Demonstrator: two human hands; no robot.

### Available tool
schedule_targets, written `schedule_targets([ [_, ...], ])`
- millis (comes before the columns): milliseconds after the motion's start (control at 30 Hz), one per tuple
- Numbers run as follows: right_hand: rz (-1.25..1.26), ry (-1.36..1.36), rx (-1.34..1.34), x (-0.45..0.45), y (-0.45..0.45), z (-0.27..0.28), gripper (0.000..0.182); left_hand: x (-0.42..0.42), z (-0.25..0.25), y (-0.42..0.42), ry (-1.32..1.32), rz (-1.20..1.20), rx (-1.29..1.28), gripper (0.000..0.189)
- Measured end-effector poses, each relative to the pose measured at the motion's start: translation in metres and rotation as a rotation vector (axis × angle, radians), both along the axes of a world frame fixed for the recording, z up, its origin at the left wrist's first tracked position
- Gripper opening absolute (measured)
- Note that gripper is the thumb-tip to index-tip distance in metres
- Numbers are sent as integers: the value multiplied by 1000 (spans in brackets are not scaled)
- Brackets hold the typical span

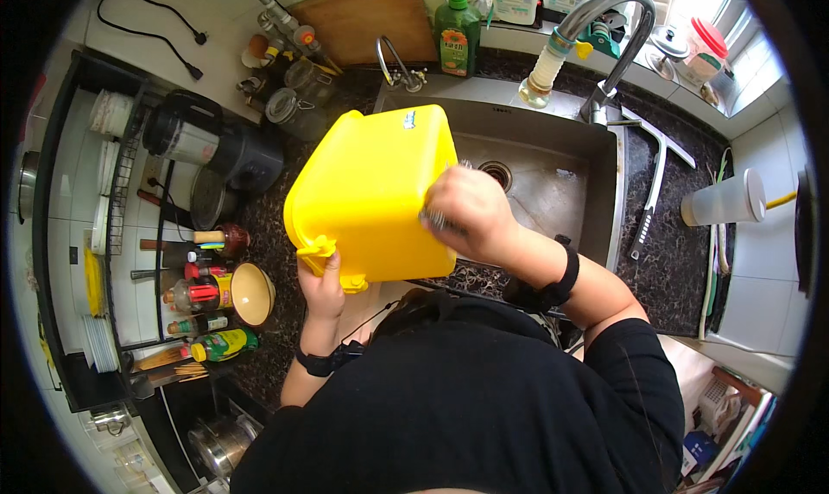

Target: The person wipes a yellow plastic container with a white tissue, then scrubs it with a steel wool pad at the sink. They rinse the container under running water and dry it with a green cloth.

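Observation:
A yellow plastic bin (363,183) lies tilted on its side over the left part of the stainless steel sink (550,183). Its rim faces left, and a small sticker sits near its far edge. My left hand (324,293) grips the rim beside a yellow plastic clip (317,246), the thumb on the outer wall. Pressed near the bin's base is my right hand (469,212), somewhat blurred, closed around what looks like a steel wool scrubber (445,223). Most of the scrubber is hidden by my fingers.
A chrome faucet (612,92) with a filter nozzle arches over the sink. Behind it stand a green pump bottle (457,34) and a wooden cutting board (366,24). A squeegee (654,176) lies at right. On the left are a blender (214,141), a bowl (252,293) and several bottles.

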State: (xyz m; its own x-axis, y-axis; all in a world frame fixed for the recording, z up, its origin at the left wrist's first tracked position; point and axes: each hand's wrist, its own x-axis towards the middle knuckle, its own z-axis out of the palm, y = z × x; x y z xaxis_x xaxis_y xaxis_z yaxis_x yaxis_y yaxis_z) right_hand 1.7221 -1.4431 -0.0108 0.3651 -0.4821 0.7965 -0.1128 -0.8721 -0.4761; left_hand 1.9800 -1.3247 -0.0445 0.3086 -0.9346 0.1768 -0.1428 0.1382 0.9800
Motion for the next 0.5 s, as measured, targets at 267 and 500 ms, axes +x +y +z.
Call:
schedule_targets([
  [267,-122,-78,117,5,6,0,20,3,0,-2,0,2,20,36],
  [500,-122,-15,222,-5,0,-5,18,-2,-4,1,-7,-39,48,37],
])
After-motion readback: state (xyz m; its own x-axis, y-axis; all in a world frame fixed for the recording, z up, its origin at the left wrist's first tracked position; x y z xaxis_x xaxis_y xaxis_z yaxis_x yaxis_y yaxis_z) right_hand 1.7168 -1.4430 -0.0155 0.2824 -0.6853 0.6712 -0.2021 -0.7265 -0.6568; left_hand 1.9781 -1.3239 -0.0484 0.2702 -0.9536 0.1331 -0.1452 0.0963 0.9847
